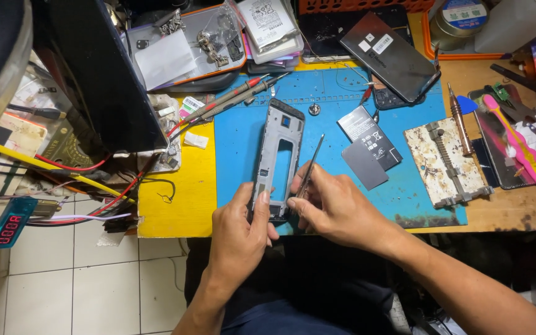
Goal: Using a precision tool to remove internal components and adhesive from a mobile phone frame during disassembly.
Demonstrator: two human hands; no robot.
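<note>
Cluttered counter [175,205], blue rubber mat [404,192] centre | left hand [240,232] grips grey phone frame [277,155] lower end | right hand [336,208] fingers pinch thin metal tweezers [310,167] at frame edge | black battery [368,135] just right, apart

The phone frame [277,155] is a long, narrow grey metal piece with the inside open, so the blue mat [336,105] shows through a tall window in its middle. It lies flat on the left part of the blue mat, its length running from the near edge of the mat towards the far edge, a little tilted. Its near end is covered by fingers. The tweezers [310,166] are thin and of bright metal. They stand slanted just beside the right edge of the frame, the closed tip low at the frame's near end and the other end pointing up over the mat.
</note>
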